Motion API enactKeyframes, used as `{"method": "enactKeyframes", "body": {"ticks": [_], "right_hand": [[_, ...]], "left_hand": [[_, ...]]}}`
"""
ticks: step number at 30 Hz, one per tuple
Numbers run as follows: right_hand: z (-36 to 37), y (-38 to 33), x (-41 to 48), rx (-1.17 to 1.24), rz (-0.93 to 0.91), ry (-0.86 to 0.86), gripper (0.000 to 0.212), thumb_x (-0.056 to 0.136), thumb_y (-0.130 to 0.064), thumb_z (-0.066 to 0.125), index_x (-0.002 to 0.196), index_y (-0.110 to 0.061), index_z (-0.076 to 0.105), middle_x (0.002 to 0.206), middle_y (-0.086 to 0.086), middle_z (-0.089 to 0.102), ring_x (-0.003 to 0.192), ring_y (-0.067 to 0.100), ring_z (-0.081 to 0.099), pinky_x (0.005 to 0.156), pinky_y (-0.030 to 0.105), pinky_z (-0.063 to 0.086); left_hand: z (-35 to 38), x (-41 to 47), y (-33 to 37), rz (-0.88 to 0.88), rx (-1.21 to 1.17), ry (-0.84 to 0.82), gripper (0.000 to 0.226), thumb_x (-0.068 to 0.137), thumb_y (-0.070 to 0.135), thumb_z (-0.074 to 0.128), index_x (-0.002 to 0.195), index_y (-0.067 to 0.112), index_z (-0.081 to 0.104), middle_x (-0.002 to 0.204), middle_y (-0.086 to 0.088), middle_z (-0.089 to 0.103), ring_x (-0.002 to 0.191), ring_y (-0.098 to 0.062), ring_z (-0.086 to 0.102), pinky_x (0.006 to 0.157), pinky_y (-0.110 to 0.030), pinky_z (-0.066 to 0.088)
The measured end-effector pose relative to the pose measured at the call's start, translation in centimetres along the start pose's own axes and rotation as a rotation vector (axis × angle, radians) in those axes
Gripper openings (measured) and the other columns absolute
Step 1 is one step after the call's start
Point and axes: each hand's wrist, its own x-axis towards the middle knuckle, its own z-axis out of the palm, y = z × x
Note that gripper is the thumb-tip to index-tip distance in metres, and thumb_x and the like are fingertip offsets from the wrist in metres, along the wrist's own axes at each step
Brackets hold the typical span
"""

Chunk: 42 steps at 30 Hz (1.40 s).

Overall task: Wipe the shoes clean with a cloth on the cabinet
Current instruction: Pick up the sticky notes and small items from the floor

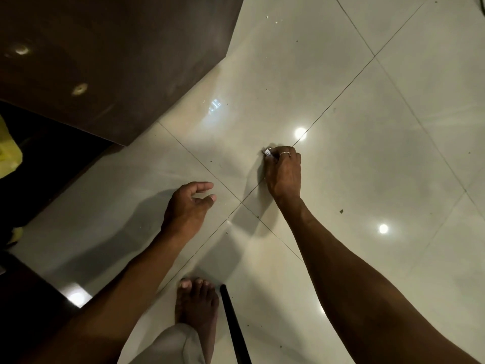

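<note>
Bare forearms [367,298] are reaching down past a bare foot [196,303] and a thin black rod [233,324] on the glossy tiled floor [367,101]. The right hand [283,172] is curling its fingers round a small white object [268,152]. Too little of it is showing to call it a cloth, and the hand is probably lifting it off the tile. The left hand [187,206] is hanging loosely spread and holding nothing, likely steadying the stoop. No shoes are showing, and the dark cabinet [118,61] is standing well apart at upper left.
</note>
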Motion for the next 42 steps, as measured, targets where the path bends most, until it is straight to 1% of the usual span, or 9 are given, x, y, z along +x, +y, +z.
{"method": "enactKeyframes", "body": {"ticks": [5,13,17,24,27,29,34,37,42], "right_hand": [[-0.9,-0.3,0.6,-0.125,-0.089,-0.085,0.028,0.103,-0.031,0.055,0.118,-0.010,0.063,0.119,0.011,0.063,0.113,0.031,0.055,0.083,0.041,0.051],[-1.1,-0.7,1.7,-0.167,-0.075,-0.131,0.020,0.096,-0.020,0.058,0.111,-0.015,0.070,0.105,0.012,0.068,0.094,0.035,0.065,0.069,0.030,0.037],[-0.8,-1.1,1.2,-0.154,-0.100,-0.110,0.029,0.099,-0.017,0.056,0.125,-0.013,0.067,0.104,0.013,0.067,0.090,0.038,0.064,0.070,0.038,0.047],[-0.1,-2.4,0.0,-0.142,-0.246,-0.147,0.032,0.104,-0.030,0.053,0.131,-0.020,0.066,0.110,0.008,0.064,0.100,0.031,0.060,0.073,0.034,0.048],[0.1,-3.4,-0.1,-0.032,-0.171,-0.116,0.023,0.105,-0.033,0.048,0.109,-0.021,0.067,0.106,0.004,0.065,0.098,0.029,0.062,0.073,0.032,0.045],[0.4,-4.5,-0.2,0.007,-0.128,-0.142,0.022,0.106,-0.035,0.045,0.090,-0.023,0.055,0.093,0.001,0.062,0.090,0.029,0.060,0.068,0.032,0.040],[2.2,-8.2,-1.3,-0.020,-0.077,-0.240,0.039,0.100,-0.054,0.051,0.094,-0.016,0.056,0.093,0.010,0.068,0.092,0.036,0.063,0.070,0.040,0.049],[3.0,-9.9,-1.7,-0.085,-0.109,-0.270,0.042,0.097,-0.052,0.058,0.099,-0.010,0.060,0.100,0.014,0.069,0.097,0.039,0.063,0.068,0.038,0.043],[3.0,-11.7,-1.9,0.039,-0.035,-0.346,0.038,0.097,-0.050,0.057,0.076,-0.018,0.054,0.080,0.006,0.066,0.078,0.034,0.060,0.064,0.033,0.038]], "left_hand": [[-0.5,0.0,0.1,-0.017,0.013,0.018,0.024,0.092,0.022,0.074,0.111,0.036,0.070,0.089,0.016,0.061,0.099,-0.021,0.067,0.079,-0.023,0.048],[-0.6,-0.1,0.5,-0.043,-0.002,0.020,0.023,0.092,0.022,0.073,0.106,0.040,0.068,0.084,0.017,0.059,0.098,-0.024,0.068,0.083,-0.029,0.053],[-0.9,0.1,0.4,-0.049,-0.024,0.040,0.023,0.094,0.019,0.071,0.111,0.034,0.070,0.108,0.012,0.067,0.101,-0.011,0.066,0.073,-0.015,0.044],[-1.0,0.9,0.2,-0.062,-0.033,0.044,0.024,0.094,0.018,0.070,0.115,0.030,0.071,0.122,0.007,0.067,0.113,-0.012,0.063,0.091,-0.023,0.047],[-1.1,1.2,0.2,-0.059,-0.046,0.034,0.024,0.094,0.017,0.070,0.113,0.032,0.070,0.121,0.008,0.067,0.111,-0.011,0.063,0.098,-0.027,0.050],[-1.2,1.4,0.1,-0.060,-0.055,0.036,0.023,0.095,0.017,0.070,0.112,0.033,0.070,0.120,0.008,0.066,0.110,-0.011,0.063,0.098,-0.029,0.051],[-1.3,2.0,-0.3,-0.086,-0.082,0.079,0.022,0.094,0.017,0.071,0.113,0.029,0.071,0.119,0.004,0.070,0.110,-0.015,0.066,0.095,-0.030,0.052],[-1.7,2.3,-0.7,-0.108,-0.121,0.091,0.020,0.095,0.014,0.069,0.107,0.030,0.069,0.120,0.000,0.071,0.112,-0.018,0.066,0.095,-0.031,0.053],[-2.8,2.0,-0.8,-0.147,-0.209,0.112,0.018,0.097,0.015,0.065,0.101,0.032,0.069,0.112,-0.001,0.073,0.096,-0.014,0.068,0.080,-0.030,0.055]]}}
